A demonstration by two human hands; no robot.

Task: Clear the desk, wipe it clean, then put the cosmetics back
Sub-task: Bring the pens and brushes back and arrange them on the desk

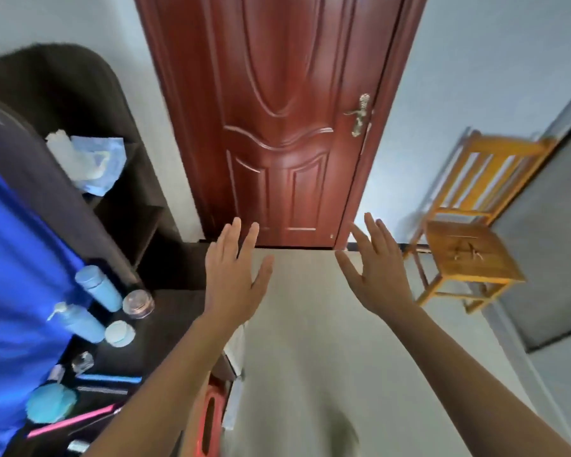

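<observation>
The dark desk (165, 328) runs along the left edge of the head view. On it stand a light blue bottle (99, 287), a blue pump bottle (80, 321), a clear jar (138, 303), a pale blue round lid (119, 333), a teal puff (51, 403), a blue stick (109, 378) and a pink stick (71, 420). My left hand (233, 275) and my right hand (374, 272) are raised in front of me, to the right of the desk, fingers spread, holding nothing.
A red-brown door (277, 127) is straight ahead, shut. A wooden chair (468, 239) stands at the right by the wall. A dark shelf unit (136, 192) holds a blue and white tissue pack (89, 159). Blue cloth (17, 275) hangs at the far left. A red stool (211, 420) sits below the desk.
</observation>
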